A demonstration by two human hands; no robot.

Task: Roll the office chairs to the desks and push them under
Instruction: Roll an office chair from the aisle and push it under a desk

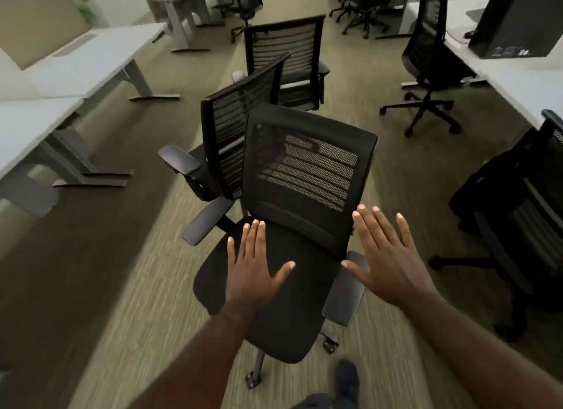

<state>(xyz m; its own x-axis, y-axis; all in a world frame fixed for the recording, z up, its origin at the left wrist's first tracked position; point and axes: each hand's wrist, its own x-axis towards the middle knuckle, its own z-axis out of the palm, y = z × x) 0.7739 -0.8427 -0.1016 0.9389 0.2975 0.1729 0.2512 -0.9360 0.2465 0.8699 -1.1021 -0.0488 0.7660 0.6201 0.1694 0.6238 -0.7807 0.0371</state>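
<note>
My fingers were straight and spread on both hands, holding nothing. The left hand (259, 271) hovered low in the centre of the frame over the seat of the nearest black mesh-backed office chair (292, 226), and the right hand (387, 256) was just right of it, above the chair's grey padded armrest (345, 293). Whether either palm touched the chair I could not tell, as the frame was smeared with motion.

That chair stood in the middle of the aisle on the striped beige carpet (128, 286), its back turned away from me and leaning against a second black mesh chair (225, 128) just beyond it, with a third (283, 58) further up the frame. The white desks with grey metal legs (73, 73) ran along the left edge, well apart from the chairs.

I judged the chair moderately heavy but easy on its castors, and likely to swivel if pushed off-centre. The mesh would give under pressure, so the stiff top rim of the backrest or both armrests looked the better places to take hold.
</note>
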